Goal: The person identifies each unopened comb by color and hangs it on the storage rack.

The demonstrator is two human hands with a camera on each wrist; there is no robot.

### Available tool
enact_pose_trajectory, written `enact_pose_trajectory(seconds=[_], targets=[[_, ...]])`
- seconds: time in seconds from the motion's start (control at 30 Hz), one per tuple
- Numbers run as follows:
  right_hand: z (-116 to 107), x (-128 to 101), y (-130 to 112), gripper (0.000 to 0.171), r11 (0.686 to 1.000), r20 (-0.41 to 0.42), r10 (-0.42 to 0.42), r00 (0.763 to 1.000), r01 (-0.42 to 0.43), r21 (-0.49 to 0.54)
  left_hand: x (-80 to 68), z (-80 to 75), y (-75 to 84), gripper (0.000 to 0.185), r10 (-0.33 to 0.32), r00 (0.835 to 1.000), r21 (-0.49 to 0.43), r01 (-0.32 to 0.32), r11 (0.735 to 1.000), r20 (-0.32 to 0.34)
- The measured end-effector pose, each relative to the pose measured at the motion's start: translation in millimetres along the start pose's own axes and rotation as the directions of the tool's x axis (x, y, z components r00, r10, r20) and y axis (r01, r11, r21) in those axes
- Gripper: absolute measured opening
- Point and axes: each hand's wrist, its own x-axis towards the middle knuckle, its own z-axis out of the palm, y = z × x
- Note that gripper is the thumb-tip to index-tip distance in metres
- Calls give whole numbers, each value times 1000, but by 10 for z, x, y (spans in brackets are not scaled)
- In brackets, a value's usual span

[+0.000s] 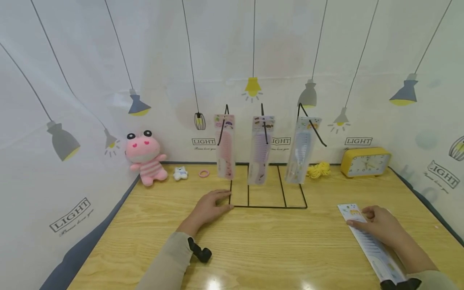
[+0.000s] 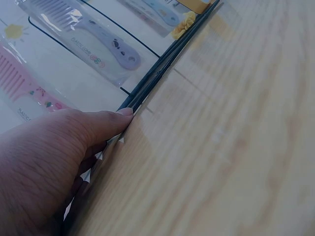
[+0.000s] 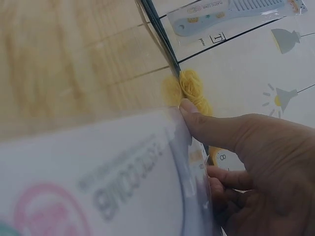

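Note:
A black wire rack (image 1: 268, 206) stands at the back middle of the wooden table. From its hooks hang a pink comb (image 1: 224, 147), a purple comb (image 1: 262, 149) and a blue comb (image 1: 301, 151), each in a clear packet. My left hand (image 1: 212, 206) lies flat on the table, fingers straight, touching the rack's front left corner; its thumb (image 2: 106, 123) lies against the base wire (image 2: 162, 69). My right hand (image 1: 380, 226) pinches another packaged comb (image 1: 377, 253) at the table's right, thumb (image 3: 211, 125) on top of the packet (image 3: 98, 187) and fingers curled beneath.
A pink plush toy (image 1: 145, 157), a small white bear (image 1: 180, 173) and a pink hair ring (image 1: 204, 173) sit at the back left. A yellow cord bundle (image 1: 318, 170) and a yellow clock (image 1: 366, 162) stand at the back right. Printed cloth walls the table on three sides.

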Motion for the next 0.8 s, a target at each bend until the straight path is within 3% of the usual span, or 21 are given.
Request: enact_pose_trajectory(seconds=[0.5, 0.63, 0.8], targets=[[32, 34, 70, 90, 1000, 20, 24, 1000, -24, 0, -12, 10, 10, 57, 3, 1000, -8, -3, 1000, 0], [75, 32, 91, 86, 1000, -28, -10, 1000, 10, 7, -10, 12, 4, 56, 5, 1000, -6, -5, 1000, -6], [145, 40, 106, 67, 998, -148, -52, 988, 55, 20, -3, 10, 0, 57, 2, 1000, 2, -2, 1000, -8]])
